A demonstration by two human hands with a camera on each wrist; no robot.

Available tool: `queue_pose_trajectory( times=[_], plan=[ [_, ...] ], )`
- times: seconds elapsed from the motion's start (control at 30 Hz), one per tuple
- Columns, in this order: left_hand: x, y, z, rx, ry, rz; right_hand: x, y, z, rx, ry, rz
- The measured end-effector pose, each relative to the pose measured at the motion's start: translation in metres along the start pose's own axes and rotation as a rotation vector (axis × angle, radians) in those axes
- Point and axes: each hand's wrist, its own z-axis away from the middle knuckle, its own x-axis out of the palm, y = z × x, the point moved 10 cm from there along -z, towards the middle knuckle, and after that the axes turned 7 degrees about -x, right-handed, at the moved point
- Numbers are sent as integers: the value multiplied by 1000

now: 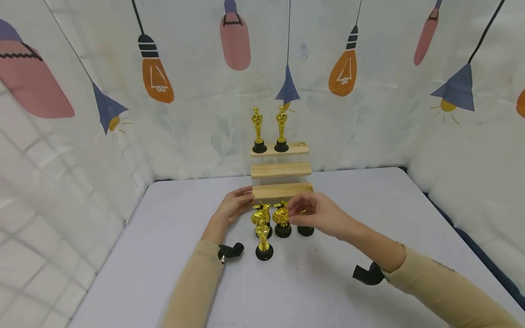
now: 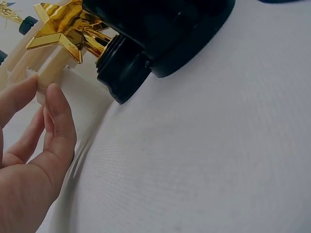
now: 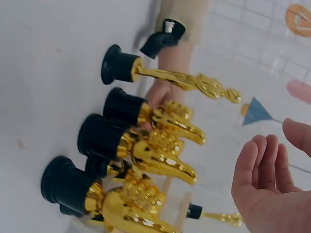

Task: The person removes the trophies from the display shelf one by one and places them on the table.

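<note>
Tiered shelf (image 1: 281, 170), centre of frame: lower left end is being pinched by left hand's (image 1: 234, 207) fingers, presumably for steadying. Gold trophies (image 1: 281, 217), just below: being partly hidden by right hand (image 1: 321, 214), fingers loose, empty. Trophy grasp seemingly being called for next.

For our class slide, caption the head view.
Two trophies top the rack; the left hand holds its lowest step.
</note>
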Motion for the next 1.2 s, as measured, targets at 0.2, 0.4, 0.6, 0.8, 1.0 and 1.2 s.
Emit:
queue_pose_trajectory(
  times=[0.2,0.4,0.6,0.8,1.0,1.2],
  plan=[
    [1,0,0,-7,6,-8,-18,-4,-10,18,10,-23],
    [1,-1,-1,-10,8,-20,-40,4,-24,52,53,-70],
    [1,1,0,-7,5,-24,-62,10,-39,69,112,-92],
    [0,-1,1,-14,3,-10,-76,13,-58,49,141,-102],
    [1,-2,2,-15,-2,-14,-84,18,-73,49,162,-98],
    [1,0,2,-8,-4,-14,-92,23,-86,47,199,-83]
  ],
)
